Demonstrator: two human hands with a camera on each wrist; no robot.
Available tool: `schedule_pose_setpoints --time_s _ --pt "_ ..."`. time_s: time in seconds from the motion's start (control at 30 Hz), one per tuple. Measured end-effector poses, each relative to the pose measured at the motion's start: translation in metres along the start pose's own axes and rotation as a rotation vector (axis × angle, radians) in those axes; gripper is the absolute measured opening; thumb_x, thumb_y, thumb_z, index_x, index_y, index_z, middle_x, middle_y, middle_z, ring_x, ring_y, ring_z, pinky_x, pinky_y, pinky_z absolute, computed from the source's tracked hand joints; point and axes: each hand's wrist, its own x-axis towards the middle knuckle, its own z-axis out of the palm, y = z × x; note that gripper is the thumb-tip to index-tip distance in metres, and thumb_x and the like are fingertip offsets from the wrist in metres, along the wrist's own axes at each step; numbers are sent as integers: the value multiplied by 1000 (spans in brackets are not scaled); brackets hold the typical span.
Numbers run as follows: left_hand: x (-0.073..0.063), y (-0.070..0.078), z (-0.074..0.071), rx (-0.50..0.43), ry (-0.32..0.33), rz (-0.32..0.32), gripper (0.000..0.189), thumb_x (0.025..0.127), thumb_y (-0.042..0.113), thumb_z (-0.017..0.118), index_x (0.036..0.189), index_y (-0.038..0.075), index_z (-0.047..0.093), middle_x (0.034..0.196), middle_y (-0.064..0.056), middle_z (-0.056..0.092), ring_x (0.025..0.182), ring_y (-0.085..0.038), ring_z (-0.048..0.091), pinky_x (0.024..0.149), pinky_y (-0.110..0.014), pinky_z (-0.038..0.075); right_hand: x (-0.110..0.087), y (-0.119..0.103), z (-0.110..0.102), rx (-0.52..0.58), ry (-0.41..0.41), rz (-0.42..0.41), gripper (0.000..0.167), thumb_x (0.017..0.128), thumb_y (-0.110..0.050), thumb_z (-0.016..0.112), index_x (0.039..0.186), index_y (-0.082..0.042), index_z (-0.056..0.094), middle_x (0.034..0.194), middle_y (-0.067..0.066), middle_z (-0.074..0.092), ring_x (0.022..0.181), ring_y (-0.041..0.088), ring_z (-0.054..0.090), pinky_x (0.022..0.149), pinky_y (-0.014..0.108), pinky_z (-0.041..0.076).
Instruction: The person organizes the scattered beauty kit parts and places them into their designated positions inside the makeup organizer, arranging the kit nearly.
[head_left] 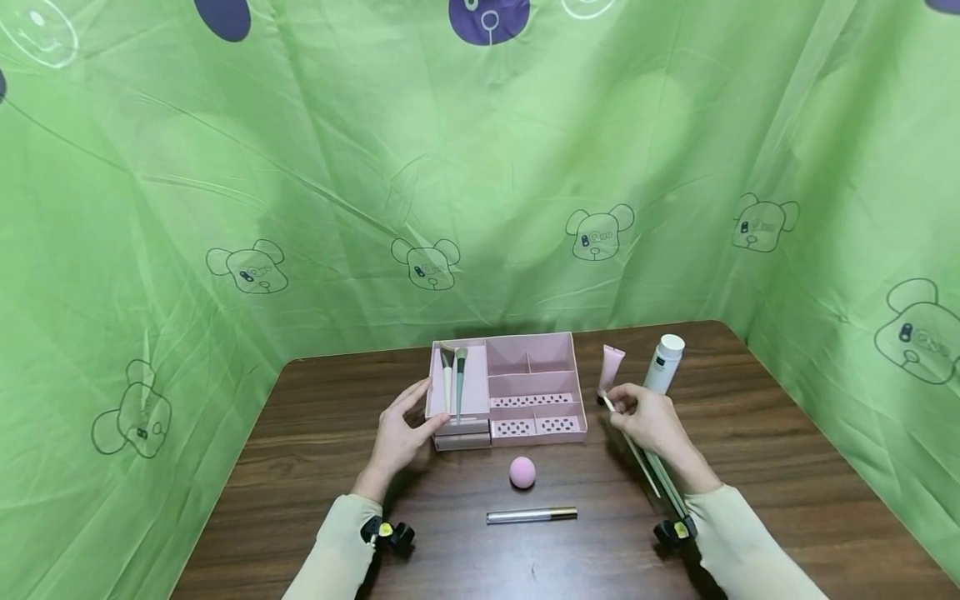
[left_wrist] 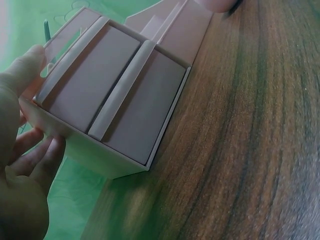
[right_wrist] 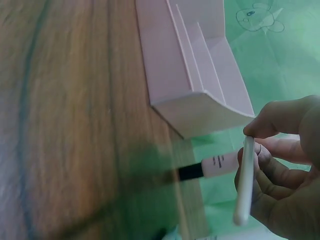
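Observation:
My left hand [head_left: 397, 435] holds the left front corner of a pink makeup organizer [head_left: 531, 343], thumb at the front and fingers along the side. In the left wrist view, its two shut drawers [left_wrist: 92, 75] face the camera. Two makeup brushes [head_left: 460, 379] lie in its left top tray. To the right of the organizer, my right hand [head_left: 654, 423] pinches a slender white handle [right_wrist: 245, 182] between thumb and fingers; what is at its other end cannot be made out. A pink squeeze tube [head_left: 611, 365] with a black cap [right_wrist: 190, 172] is just beyond those fingers.
Behind the right hand is a white bottle [head_left: 665, 362]. Slim green handles [head_left: 666, 483] show beside the right wrist. In front of the organizer lie a pink ball [head_left: 522, 472] and a silver and gold cosmetic tube [head_left: 532, 516]. A green curtain [head_left: 480, 167] surrounds the wooden table [head_left: 300, 467].

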Motion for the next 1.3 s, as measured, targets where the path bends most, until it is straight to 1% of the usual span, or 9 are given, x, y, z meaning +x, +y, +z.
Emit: schedule_pose_setpoints --time_s 0.1,0.2,0.33,0.5,0.7,0.87,1.07,1.17,1.3 --pt "0 -1 0 7 5 2 70 76 33 85 137 14 58 139 -4 57 127 -22 53 106 -13 41 4 -6 3 23 -9 -5 23 72 -6 74 94 -10 70 74 -2 65 65 10 59 58 22 46" --pt "0 -2 0 7 7 6 70 76 33 85 137 14 58 138 -5 57 127 -22 54 107 -25 45 8 -12 6 40 -20 -9 24 72 -6 71 96 -8 70 75 -1 65 65 10 59 57 21 46" --pt "0 -4 1 -23 3 12 70 75 31 85 137 12 58 138 -8 57 125 -26 55 104 -40 49 12 -18 10 43 -20 -13 25 72 -7 69 97 -8 70 75 -2 66 65 9 59 58 21 47" --pt "1 -4 3 -44 4 24 70 76 30 85 137 9 57 138 -10 57 124 -29 56 102 -47 50 14 -24 14 49 -17 -24 24 73 -7 69 97 -9 70 75 -3 67 65 8 59 59 22 48" --pt "1 -3 2 -20 7 22 70 76 32 85 136 10 58 138 -8 57 124 -26 56 104 -44 49 17 -31 17 51 -24 -14 24 73 -9 70 97 -12 70 75 -6 66 65 8 59 60 23 48" --pt "0 -3 1 6 5 13 70 76 33 85 137 12 58 138 -6 57 126 -23 55 106 -31 47 20 -37 20 55 -19 -11 26 73 -8 68 98 -12 71 76 -4 67 65 9 59 59 24 47" --pt "-1 -3 1 4 7 4 69 76 32 85 137 12 58 138 -6 57 127 -22 54 105 -12 41 23 -46 22 59 -25 -7 26 75 -10 71 100 -12 71 78 -5 68 67 7 61 64 27 51" --pt "-1 -3 1 6 8 5 70 75 31 85 137 12 58 138 -6 57 127 -23 54 106 -15 41 25 -50 24 77 -23 -8 27 75 -10 72 102 -11 71 79 -3 68 68 9 62 64 26 53" --pt "-1 -3 1 4 8 10 70 75 31 85 136 12 58 139 -7 57 127 -24 54 107 -29 45 28 -54 26 97 -20 -18 28 75 -8 71 102 -9 71 80 0 69 69 11 63 62 24 53"
